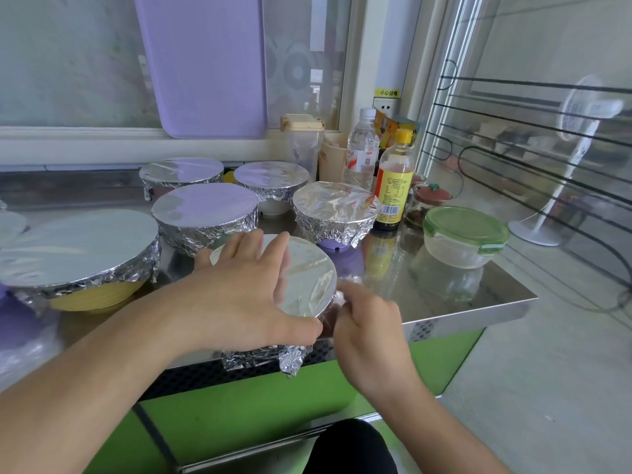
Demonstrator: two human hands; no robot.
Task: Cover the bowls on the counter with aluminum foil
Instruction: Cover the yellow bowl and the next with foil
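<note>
A foil-covered bowl [309, 275] stands at the steel counter's front edge [472, 314]. My left hand [246, 289] lies flat across its foil top, fingers spread. At the bowl's right side my right hand [366, 323] curls its fingers on the crumpled foil skirt, pressing it against the wall. Several other bowls stand behind it, each wrapped in foil: a large yellow one [78, 258] at the left, one in the middle [205, 213], two at the back [181, 172] [272, 179], and a purple-footed one [337, 210] at the right.
A sauce bottle [393, 186], a water bottle [362, 148], a lidded jug [302, 142] and a cup stand at the back right. A glass container with a green lid [465, 236] sits near the counter's right edge. A purple board [205, 63] leans against the window.
</note>
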